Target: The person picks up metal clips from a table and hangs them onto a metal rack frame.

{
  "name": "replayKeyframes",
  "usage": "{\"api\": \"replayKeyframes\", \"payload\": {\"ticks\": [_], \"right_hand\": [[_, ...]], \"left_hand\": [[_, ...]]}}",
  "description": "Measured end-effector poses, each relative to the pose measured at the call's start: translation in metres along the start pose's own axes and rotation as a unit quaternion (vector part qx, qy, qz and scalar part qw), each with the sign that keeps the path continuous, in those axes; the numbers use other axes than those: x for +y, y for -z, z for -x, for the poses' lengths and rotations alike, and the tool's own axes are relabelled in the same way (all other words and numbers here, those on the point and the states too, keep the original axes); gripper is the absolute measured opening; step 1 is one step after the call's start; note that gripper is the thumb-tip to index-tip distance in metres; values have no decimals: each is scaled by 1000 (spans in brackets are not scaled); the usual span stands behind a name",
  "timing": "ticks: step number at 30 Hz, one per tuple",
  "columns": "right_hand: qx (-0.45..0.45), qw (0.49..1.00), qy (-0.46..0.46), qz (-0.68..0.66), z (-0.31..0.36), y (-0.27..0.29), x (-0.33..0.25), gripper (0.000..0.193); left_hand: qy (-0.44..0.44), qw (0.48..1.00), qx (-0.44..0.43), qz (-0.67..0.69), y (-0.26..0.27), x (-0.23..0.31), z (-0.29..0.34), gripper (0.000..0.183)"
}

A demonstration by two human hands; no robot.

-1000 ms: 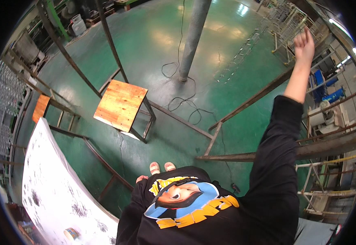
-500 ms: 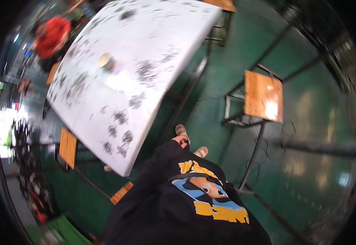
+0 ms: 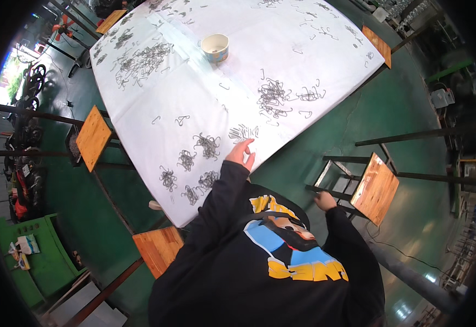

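Head view shows my left hand (image 3: pixel 241 153) lying flat with fingers loose on the edge of the white table (image 3: pixel 156 92), touching a small pile of wire hooks (image 3: pixel 243 132) at its twelve o'clock. My right hand (image 3: pixel 324 201) grasps the metal frame of the wooden stool (image 3: pixel 376 188) at three o'clock.
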State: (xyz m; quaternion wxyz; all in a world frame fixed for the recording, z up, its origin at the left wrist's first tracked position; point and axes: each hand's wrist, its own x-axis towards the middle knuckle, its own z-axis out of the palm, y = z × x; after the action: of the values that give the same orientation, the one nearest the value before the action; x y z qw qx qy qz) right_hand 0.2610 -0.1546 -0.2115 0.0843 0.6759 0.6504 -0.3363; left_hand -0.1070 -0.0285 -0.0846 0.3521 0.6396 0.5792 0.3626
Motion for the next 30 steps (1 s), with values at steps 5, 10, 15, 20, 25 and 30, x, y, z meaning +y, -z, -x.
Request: {"api": "replayKeyframes", "payload": {"ticks": [5,10,15,20,25,30], "right_hand": [[6,947,126,-297,-73,145,-141,20],[152,948,193,-200,-142,226,-163,18],[205,937,207,-195,-217,238,-190,13],[320,899,298,27,-255,231,-218,10],[177,861,386,280,-242,236,-225,9],[214,766,498,346,-267,241,-210,5]], "left_hand": [[7,997,-48,-57,3,-27,-65,28],[72,994,-65,-46,2,-8,-73,25],[136,983,78,-92,-19,-17,-49,21],[206,958,179,-88,-35,-9,-34,22],[231,949,203,-74,-43,-6,-30,28],[224,943,231,-90,-42,-15,-38,28]]}}
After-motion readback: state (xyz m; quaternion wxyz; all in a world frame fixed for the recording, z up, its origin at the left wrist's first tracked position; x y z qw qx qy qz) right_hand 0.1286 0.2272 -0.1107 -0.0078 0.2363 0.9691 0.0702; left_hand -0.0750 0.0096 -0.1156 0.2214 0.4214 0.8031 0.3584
